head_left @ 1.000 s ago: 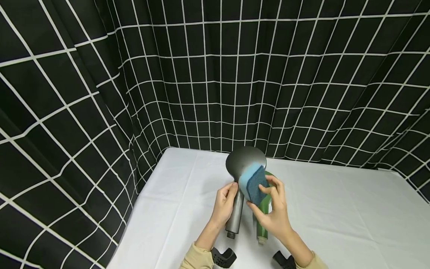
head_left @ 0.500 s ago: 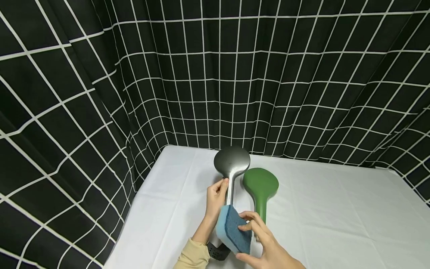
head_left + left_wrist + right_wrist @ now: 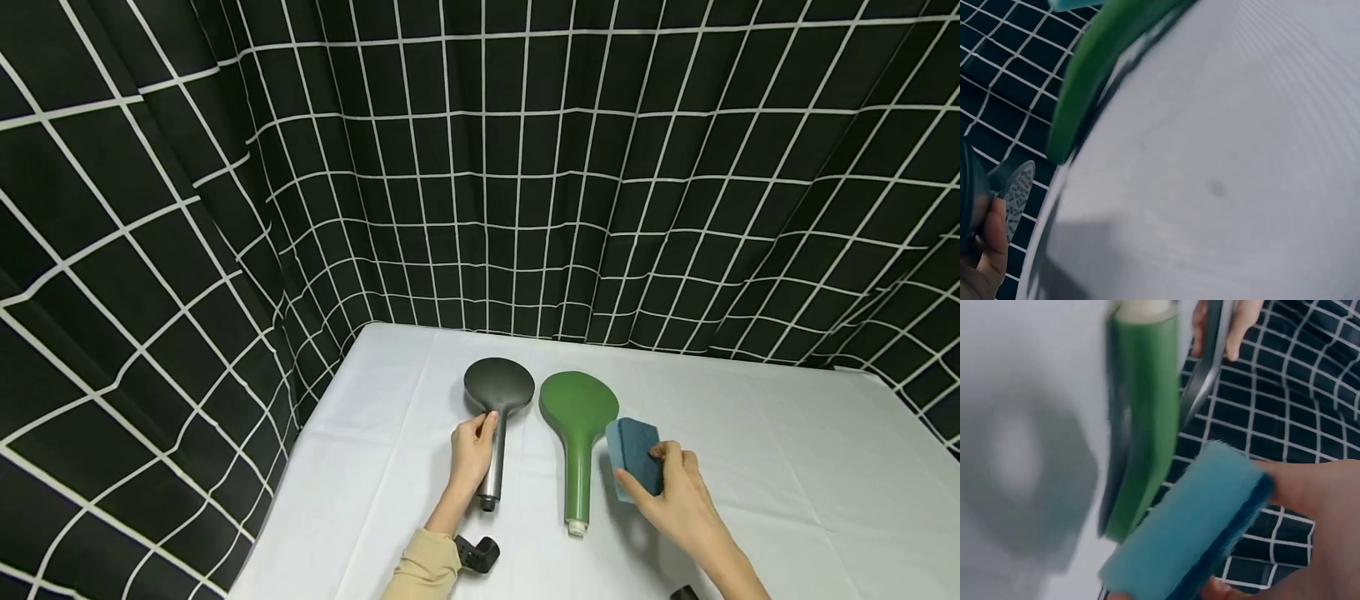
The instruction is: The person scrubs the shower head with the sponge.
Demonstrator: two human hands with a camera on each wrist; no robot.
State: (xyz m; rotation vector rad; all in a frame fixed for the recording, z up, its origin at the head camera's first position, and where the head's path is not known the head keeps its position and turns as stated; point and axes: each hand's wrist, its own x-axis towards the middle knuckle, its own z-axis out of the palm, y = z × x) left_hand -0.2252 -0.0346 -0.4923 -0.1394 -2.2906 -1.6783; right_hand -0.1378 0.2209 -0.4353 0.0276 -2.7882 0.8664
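My left hand [image 3: 470, 454] pinches the neck of a dark grey shower head [image 3: 498, 383], its rounded back facing up and its handle toward me. In the left wrist view the shower head's speckled spray face [image 3: 1020, 190] shows beside my fingers. My right hand [image 3: 682, 500] grips a blue sponge [image 3: 640, 454] between thumb and fingers, just right of a green shower head [image 3: 579, 404]. That one lies on the table with its pale threaded end nearest me. The right wrist view shows the sponge's light foam side [image 3: 1179, 519] and darker scouring layer [image 3: 1235, 531].
A white cloth covers the table [image 3: 750, 467]. Black curtain with a white grid [image 3: 480, 167] surrounds it at the back and left. A black wrist mount [image 3: 478, 554] sits on my left wrist.
The sponge went from the grey shower head down along its handle, then away right past the green one. The grey shower head came lower and left. Now the green one is fully uncovered.
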